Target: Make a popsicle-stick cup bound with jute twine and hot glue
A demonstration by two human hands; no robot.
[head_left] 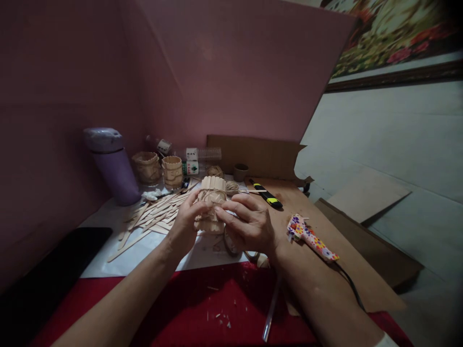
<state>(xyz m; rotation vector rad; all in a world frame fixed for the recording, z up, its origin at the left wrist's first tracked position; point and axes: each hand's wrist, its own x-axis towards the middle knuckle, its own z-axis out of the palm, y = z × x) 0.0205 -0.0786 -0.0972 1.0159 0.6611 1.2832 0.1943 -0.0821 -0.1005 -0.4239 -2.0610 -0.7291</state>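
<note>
A small cup of wooden craft sticks (213, 185), with twine tied round it, is held up above the table in front of me. My left hand (186, 219) is closed on its left side, thumb across the front. The fingers of my right hand (249, 221) are bent and pressed together against the cup's front right, near the twine. Whether a small piece sits between those fingertips, I cannot tell. Behind the cup lies a ball of twine (232, 188). A roll of tape (231, 243) is partly covered by my right hand.
Loose craft sticks (155, 217) lie left on white paper, before two finished-looking stick cups (172, 172) and a purple bottle (115, 168). At right, a yellow-black utility knife (265, 193) and a flowered glue gun (311, 238) rest on cardboard (347, 284). A clear glue stick (271, 311) lies in front.
</note>
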